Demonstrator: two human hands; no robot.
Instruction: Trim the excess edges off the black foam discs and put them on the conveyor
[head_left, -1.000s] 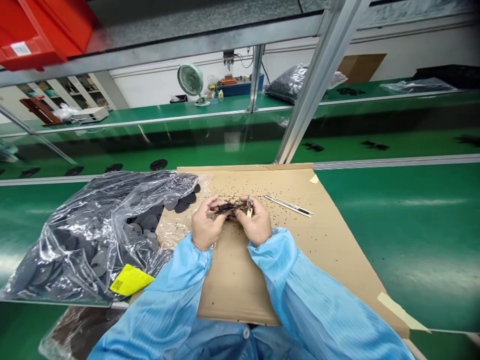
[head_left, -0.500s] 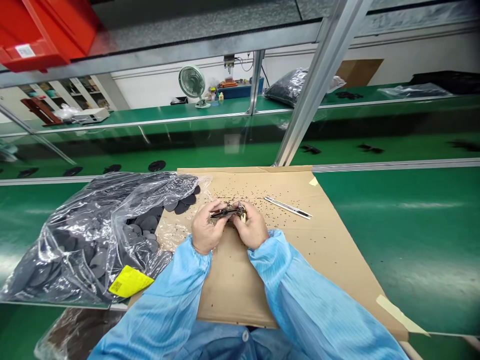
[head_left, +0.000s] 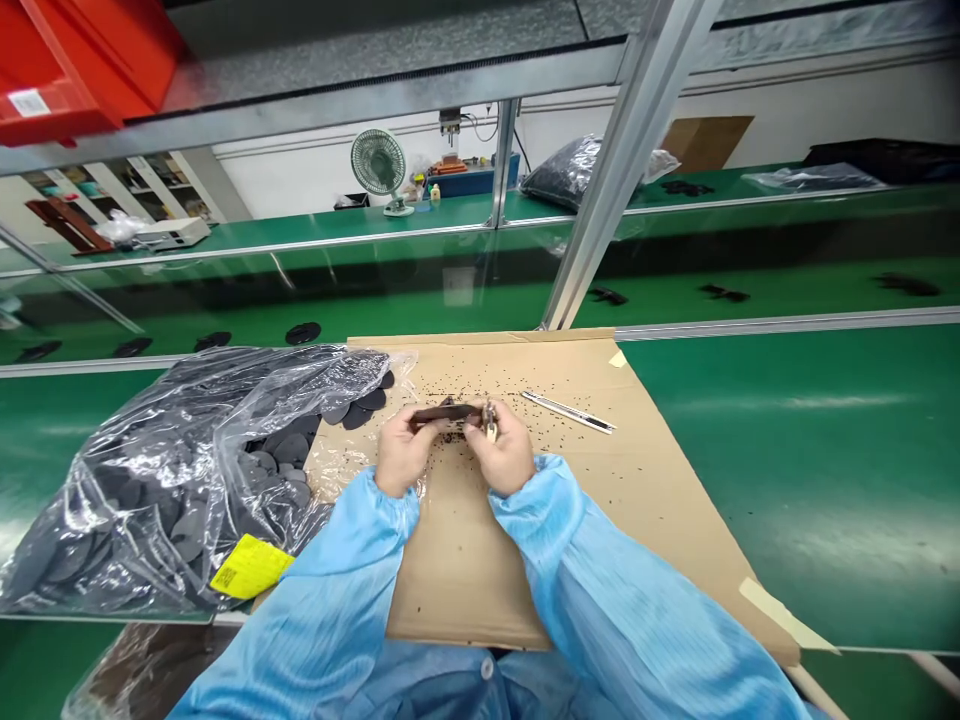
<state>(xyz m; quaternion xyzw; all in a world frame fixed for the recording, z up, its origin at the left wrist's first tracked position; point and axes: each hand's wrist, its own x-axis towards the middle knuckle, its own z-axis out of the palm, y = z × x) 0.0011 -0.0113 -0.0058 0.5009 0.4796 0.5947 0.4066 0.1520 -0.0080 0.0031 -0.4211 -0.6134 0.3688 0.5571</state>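
Above the cardboard sheet (head_left: pixel 457 580), my left hand (head_left: pixel 401 450) is closed on one end of a thin dark part (head_left: pixel 444 412), which is seen nearly edge-on. The fingers of my right hand (head_left: pixel 508 452) are closed at the other end of that part. A small tool with metallic and cream-coloured pieces (head_left: pixel 491 424) is also in my right hand; its exact kind is too small to make out. Many tiny black bits (head_left: pixel 551 385) lie scattered on the cardboard around both hands. To the right of them rests a slim white-and-black utility knife (head_left: pixel 568 411).
At left lies a clear plastic bag (head_left: pixel 165 470) of dark round discs (head_left: pixel 281 445), with a yellow label (head_left: pixel 251 567) on it. Behind the cardboard, a green conveyor (head_left: pixel 420 310) carries dark parts. A metal post (head_left: pixel 607 180) rises at its far edge. A red bin (head_left: pixel 82 70) sits upper left.
The dark part has been turned, from tilted with its pieces showing to a level, nearly edge-on strip. Both hands stay on it. The whole view has shifted slightly.
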